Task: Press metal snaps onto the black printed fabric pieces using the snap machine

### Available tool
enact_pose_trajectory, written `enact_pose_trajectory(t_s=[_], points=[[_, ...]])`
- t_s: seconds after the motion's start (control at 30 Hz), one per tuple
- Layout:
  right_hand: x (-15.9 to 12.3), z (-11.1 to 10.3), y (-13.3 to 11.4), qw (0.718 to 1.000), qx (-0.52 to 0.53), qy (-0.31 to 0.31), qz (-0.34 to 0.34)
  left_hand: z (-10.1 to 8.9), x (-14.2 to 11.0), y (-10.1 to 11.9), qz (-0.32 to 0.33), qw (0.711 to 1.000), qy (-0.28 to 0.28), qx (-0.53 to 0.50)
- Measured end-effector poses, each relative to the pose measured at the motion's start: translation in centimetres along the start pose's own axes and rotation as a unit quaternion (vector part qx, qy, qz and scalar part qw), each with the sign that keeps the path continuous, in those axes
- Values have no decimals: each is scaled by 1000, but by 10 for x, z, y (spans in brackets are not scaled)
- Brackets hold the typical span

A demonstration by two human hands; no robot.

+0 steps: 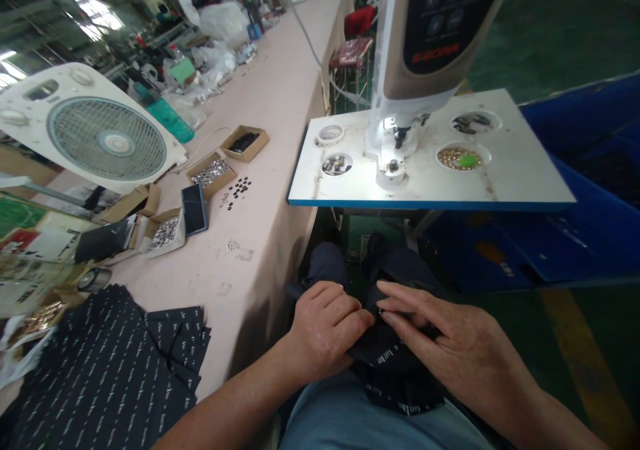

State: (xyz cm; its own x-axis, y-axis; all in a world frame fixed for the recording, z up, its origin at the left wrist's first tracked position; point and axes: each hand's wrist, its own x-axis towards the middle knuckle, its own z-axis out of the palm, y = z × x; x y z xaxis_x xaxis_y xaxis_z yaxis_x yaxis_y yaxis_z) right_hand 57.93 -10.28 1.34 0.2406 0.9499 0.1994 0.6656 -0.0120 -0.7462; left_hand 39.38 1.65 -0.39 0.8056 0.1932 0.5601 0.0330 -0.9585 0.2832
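A dark printed fabric piece with white lettering lies over my lap. My left hand has its fingers curled shut on the fabric's upper edge. Close by on the right, my right hand pinches a small shiny metal piece between thumb and forefinger, right at the cloth. It looks like a snap fastener part, but most of it is covered by the fingertips. Ahead of both hands stands a fastener press machine, its lamp lit over the lower die.
The machine's white table has round wells of metal parts. On the long table at left are boxes of fasteners, a phone, loose black caps, a fan and stacked printed fabric. Blue bins stand at right.
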Motion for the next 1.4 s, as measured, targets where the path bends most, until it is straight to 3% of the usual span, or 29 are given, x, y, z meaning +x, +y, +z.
enact_pose_trajectory(t_s=[0.27, 0.6, 1.0, 1.13, 1.4], points=[[7, -3, -4, 980, -127, 18, -153, -3, 4, 1, 15, 1000, 10, -1], [8, -1, -3, 960, -182, -23, -211, -3, -1, -2, -6, 1000, 10, -15], [6, -12, -12, 975, -108, -86, -174, -6, 3, -2, -116, 989, -21, -93], [4, -3, -8, 972, -143, -110, -154, -8, 6, -1, -161, 978, -28, -130], [-3, 15, -11, 966, -196, -85, -147, -12, 12, -1, -309, 930, -89, -176]])
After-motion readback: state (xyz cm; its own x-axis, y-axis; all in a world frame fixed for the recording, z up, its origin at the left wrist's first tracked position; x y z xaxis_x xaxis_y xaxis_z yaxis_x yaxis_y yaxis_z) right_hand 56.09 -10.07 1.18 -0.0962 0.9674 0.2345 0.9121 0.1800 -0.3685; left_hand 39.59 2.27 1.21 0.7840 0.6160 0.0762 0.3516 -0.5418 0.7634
